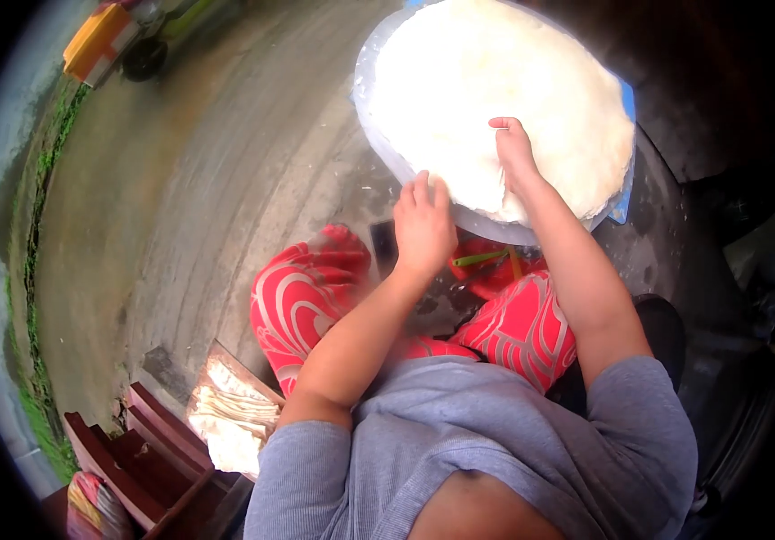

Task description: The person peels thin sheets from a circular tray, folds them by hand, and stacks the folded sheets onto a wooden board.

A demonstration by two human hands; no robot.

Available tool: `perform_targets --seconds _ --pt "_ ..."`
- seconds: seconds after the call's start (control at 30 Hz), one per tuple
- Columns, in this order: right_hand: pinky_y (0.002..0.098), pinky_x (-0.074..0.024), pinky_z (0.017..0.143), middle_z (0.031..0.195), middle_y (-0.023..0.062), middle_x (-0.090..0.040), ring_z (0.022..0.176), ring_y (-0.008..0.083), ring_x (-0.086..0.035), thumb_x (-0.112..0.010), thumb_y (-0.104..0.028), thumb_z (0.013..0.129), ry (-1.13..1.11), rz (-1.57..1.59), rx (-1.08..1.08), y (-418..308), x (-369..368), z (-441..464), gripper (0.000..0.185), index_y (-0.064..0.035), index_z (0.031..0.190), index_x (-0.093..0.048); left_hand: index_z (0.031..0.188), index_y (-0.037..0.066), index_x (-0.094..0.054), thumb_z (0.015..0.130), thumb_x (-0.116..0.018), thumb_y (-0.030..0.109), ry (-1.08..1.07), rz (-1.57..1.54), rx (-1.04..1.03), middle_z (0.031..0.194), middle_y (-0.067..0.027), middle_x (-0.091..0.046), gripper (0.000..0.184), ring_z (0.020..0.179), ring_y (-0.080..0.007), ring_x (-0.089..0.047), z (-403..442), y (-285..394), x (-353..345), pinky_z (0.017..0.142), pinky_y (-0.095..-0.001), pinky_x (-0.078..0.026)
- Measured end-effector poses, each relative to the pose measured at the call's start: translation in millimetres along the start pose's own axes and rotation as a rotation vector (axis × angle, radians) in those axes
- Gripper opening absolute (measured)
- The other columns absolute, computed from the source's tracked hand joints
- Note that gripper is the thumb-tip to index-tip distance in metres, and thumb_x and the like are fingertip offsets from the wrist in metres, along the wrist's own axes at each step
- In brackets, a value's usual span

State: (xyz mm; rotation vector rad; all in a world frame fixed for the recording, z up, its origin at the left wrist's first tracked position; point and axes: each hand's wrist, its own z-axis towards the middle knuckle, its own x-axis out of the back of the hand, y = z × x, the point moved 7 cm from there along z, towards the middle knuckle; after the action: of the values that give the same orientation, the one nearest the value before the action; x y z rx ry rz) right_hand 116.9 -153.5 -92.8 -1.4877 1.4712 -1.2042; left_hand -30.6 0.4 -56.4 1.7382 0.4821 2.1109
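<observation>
A big round white mass, like dough or batter (459, 81), fills a wide pale basin (371, 117) in front of the person. My left hand (424, 227) lies at the basin's near left rim, its fingertips over the edge and slightly curled. My right hand (515, 155) is at the near part of the white mass, thumb pointing left; its other fingers are hidden in or behind the mass. What they hold cannot be made out.
Red patterned trousers (293, 301) cover the bent knees. A green-handled item (480, 258) and red things lie under the basin's near edge. Folded pale sheets (234, 409) rest on a board at lower left, beside dark red wooden steps (167, 468). An orange box (99, 43) stands at upper left.
</observation>
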Motion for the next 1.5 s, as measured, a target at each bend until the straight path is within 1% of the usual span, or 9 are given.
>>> perform_targets --seconds 0.1,0.2,0.47,0.53,0.77,1.0,1.1,1.4,1.5 --pt "0.0337 -0.0462 0.082 0.099 0.0147 -0.059 0.091 0.0219 -0.056 -0.055 -0.019 0.086 -0.088 -0.353 0.247 -23 -23 -21 0.031 -0.0030 0.112 -0.053 0.135 0.003 -0.040 0.073 -0.056 0.005 0.064 0.036 -0.201 0.143 -0.0197 -0.032 0.064 0.136 -0.0359 -0.025 1 15 4 0.106 -0.0534 -0.023" --pt "0.0317 -0.0470 0.078 0.094 0.0152 -0.063 0.088 0.0230 -0.060 -0.067 -0.033 0.082 -0.167 -0.726 0.486 -46 -36 -22 0.040 -0.0029 0.107 -0.059 0.137 0.003 -0.036 0.075 -0.055 0.005 -0.061 0.142 -0.221 0.146 -0.0155 -0.030 0.065 0.138 -0.0334 -0.022 0 17 -9 0.105 -0.0559 -0.023" --pt "0.0288 -0.0462 0.066 0.074 0.0042 -0.064 0.067 0.0142 -0.057 -0.062 -0.024 0.087 0.345 -0.408 0.286 -45 108 87 0.020 -0.0039 0.087 -0.065 0.139 0.003 -0.033 0.076 -0.052 0.005 -0.184 0.141 -0.198 0.146 -0.0144 -0.030 0.066 0.138 -0.0316 -0.023 1 16 -11 0.101 -0.0582 -0.029" --pt "0.0319 -0.0485 0.073 0.087 0.0058 -0.066 0.078 0.0186 -0.062 -0.061 -0.023 0.086 0.396 -0.797 0.168 -56 111 90 0.019 -0.0066 0.093 -0.065 0.138 0.002 -0.035 0.076 -0.053 0.007 -0.136 0.139 -0.216 0.145 -0.0152 -0.032 0.065 0.137 -0.0321 -0.026 1 17 -12 0.100 -0.0581 -0.030" --pt "0.0346 -0.0430 0.095 0.130 0.0125 -0.053 0.116 0.0269 -0.053 -0.060 -0.031 0.086 0.042 -0.799 0.784 -104 -47 118 0.046 -0.0086 0.126 -0.054 0.132 -0.005 -0.039 0.080 -0.050 0.009 -0.135 0.107 -0.171 0.141 -0.0205 -0.034 0.055 0.135 -0.0383 -0.026 5 23 -14 0.101 -0.0596 -0.028" --pt "0.0350 -0.0438 0.092 0.118 0.0159 -0.061 0.109 0.0276 -0.058 -0.067 -0.041 0.078 -0.238 -1.018 0.453 -120 -106 148 0.058 -0.0038 0.122 -0.056 0.126 -0.007 -0.043 0.076 -0.056 0.015 -0.084 0.220 -0.163 0.133 -0.0227 -0.041 0.056 0.129 -0.0416 -0.034 15 31 -20 0.100 -0.0573 -0.029" --pt "0.0315 -0.0475 0.076 0.090 0.0093 -0.067 0.080 0.0172 -0.062 -0.065 -0.038 0.083 -0.380 -0.616 0.333 -122 -77 144 0.044 -0.0005 0.106 -0.064 0.125 -0.007 -0.044 0.072 -0.064 0.018 -0.110 0.169 -0.154 0.133 -0.0227 -0.041 0.061 0.128 -0.0416 -0.034 17 33 -16 0.101 -0.0570 -0.028" --pt "0.0254 -0.0479 0.078 0.099 0.0033 -0.065 0.086 0.0118 -0.061 -0.057 -0.029 0.093 0.151 0.099 0.362 -154 176 62 0.032 -0.0022 0.111 -0.059 0.120 -0.007 -0.048 0.071 -0.065 0.015 -0.044 0.161 -0.174 0.133 -0.0216 -0.041 0.057 0.129 -0.0378 -0.032 18 52 6 0.100 -0.0540 -0.028" --pt "0.0268 -0.0487 0.080 0.103 0.0044 -0.065 0.092 0.0129 -0.061 -0.056 -0.025 0.094 0.198 0.292 0.510 -198 225 -11 0.029 -0.0021 0.112 -0.059 0.115 -0.006 -0.051 0.083 -0.062 0.026 -0.135 -0.478 -0.271 0.122 -0.0201 -0.049 0.047 0.116 -0.0332 -0.046 12 76 1 0.092 -0.0422 -0.042"
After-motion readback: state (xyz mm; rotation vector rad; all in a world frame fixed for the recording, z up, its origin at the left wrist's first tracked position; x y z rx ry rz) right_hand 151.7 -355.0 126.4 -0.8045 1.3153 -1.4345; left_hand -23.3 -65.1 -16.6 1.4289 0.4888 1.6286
